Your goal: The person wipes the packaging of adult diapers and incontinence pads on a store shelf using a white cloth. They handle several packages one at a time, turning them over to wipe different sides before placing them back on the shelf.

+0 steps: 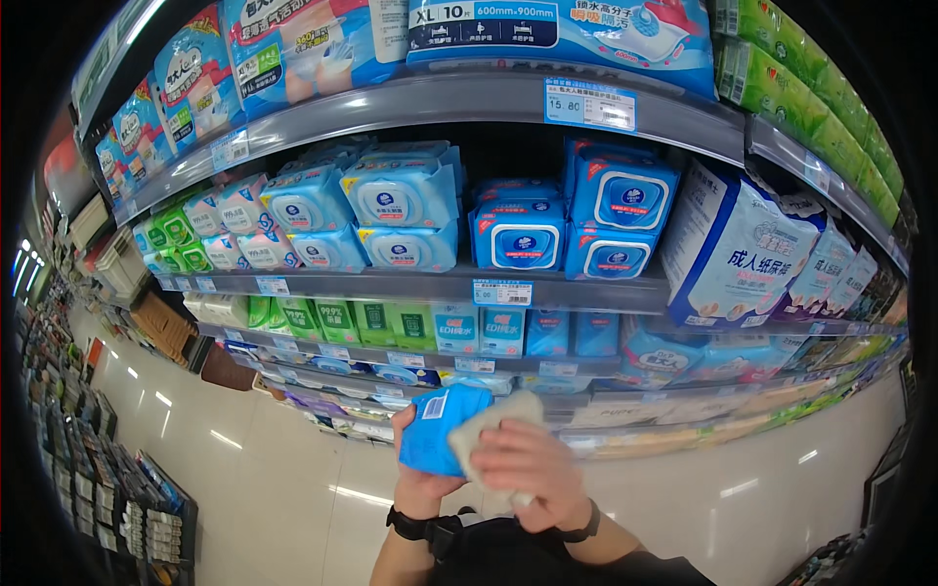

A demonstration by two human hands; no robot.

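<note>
A blue pack of wipes (432,439) is held in my left hand (421,487), low in the middle of the view, in front of the shelves. My right hand (524,465), slightly blurred, grips a folded beige cloth (506,425). The cloth overlaps the right side of the pack; whether the two touch is hard to tell. Straight ahead, blue packs of wipes (399,192) stand stacked two high, and similar packs (621,194) stand farther right, with a shorter stack (517,238) between them.
A grey shelf edge (410,287) with price tags runs across the view, below an upper shelf edge (469,99). Adult diaper packs (744,249) stand at right, green packs (374,322) on the shelf beneath. Pale tiled floor (278,469) lies below; another display (139,513) is at lower left.
</note>
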